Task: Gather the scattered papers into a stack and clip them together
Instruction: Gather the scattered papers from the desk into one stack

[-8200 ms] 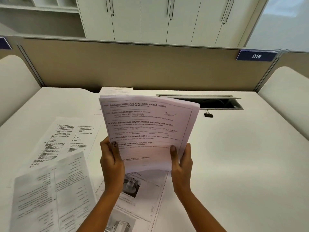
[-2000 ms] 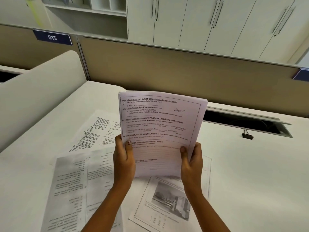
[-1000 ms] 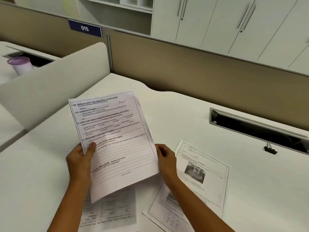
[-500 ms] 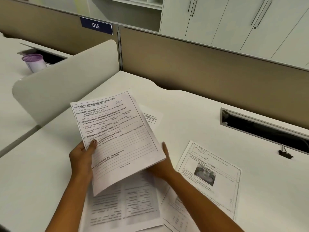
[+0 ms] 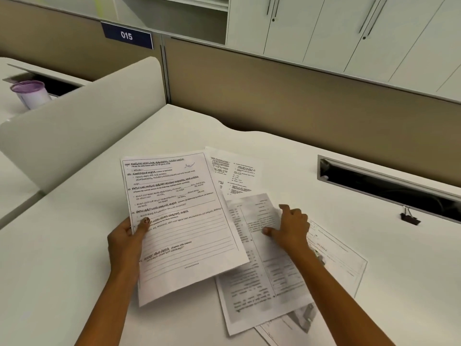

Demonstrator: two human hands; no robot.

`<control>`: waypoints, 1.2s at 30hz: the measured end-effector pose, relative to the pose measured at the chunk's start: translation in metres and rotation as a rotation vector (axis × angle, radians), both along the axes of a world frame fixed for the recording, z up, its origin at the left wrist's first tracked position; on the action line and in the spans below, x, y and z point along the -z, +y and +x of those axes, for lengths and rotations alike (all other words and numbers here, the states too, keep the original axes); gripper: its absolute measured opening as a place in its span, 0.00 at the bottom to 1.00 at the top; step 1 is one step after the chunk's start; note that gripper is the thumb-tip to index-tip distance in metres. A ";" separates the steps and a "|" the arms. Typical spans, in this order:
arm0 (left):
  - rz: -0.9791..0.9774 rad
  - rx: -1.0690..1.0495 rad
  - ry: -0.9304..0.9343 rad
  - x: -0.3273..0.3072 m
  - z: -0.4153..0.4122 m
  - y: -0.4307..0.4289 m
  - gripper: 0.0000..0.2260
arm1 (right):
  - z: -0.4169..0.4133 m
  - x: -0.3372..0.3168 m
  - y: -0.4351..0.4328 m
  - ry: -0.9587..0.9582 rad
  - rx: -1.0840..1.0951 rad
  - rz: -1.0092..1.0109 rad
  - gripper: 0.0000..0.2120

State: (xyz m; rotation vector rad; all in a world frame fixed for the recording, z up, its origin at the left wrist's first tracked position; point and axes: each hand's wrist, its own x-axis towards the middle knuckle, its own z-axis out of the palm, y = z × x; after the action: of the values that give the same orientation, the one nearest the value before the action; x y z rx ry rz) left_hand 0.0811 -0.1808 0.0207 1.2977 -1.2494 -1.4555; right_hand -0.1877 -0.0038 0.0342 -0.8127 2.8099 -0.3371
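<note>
Papers (image 5: 179,221) being gathered on the desk (image 5: 62,245), clipping not yet started
Left hand (image 5: 124,242) is pinching the collected sheets; right hand (image 5: 290,227), fingers spread, is pressing a loose sheet (image 5: 264,278); two others are lying near, binder clip (image 5: 409,218) is waiting apart; the sign (image 5: 126,35) is reading 015

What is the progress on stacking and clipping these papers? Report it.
Done: some white printed sheets gathered in the left hand. In hand: the right hand pressing a grey printed page on the white desk. Left: remaining loose pages, then the unused black binder clip.
</note>
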 end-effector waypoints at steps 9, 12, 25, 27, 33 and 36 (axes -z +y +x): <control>0.023 0.038 -0.021 0.004 -0.007 0.009 0.14 | 0.017 -0.006 -0.005 -0.140 0.250 0.131 0.41; 0.031 0.034 -0.029 0.004 -0.007 0.010 0.13 | 0.012 -0.008 0.004 -0.245 0.256 -0.102 0.28; 0.041 0.103 0.003 0.000 -0.020 0.024 0.10 | 0.049 -0.020 0.103 -0.192 0.509 -0.606 0.12; 0.039 0.137 0.006 -0.002 -0.027 0.028 0.11 | 0.052 -0.013 0.115 -0.148 0.560 -0.564 0.13; 0.019 0.212 0.019 -0.011 -0.043 0.038 0.11 | 0.059 0.002 0.133 -0.104 0.742 -0.066 0.23; 0.006 0.244 0.026 -0.014 -0.048 0.043 0.11 | 0.059 0.005 0.135 -0.124 0.777 -0.044 0.23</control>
State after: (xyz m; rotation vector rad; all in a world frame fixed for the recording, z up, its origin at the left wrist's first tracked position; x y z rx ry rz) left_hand 0.0334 -0.1382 0.0344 1.1567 -1.4259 -1.6407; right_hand -0.1286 0.1312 0.0291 0.3267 2.8763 -0.5299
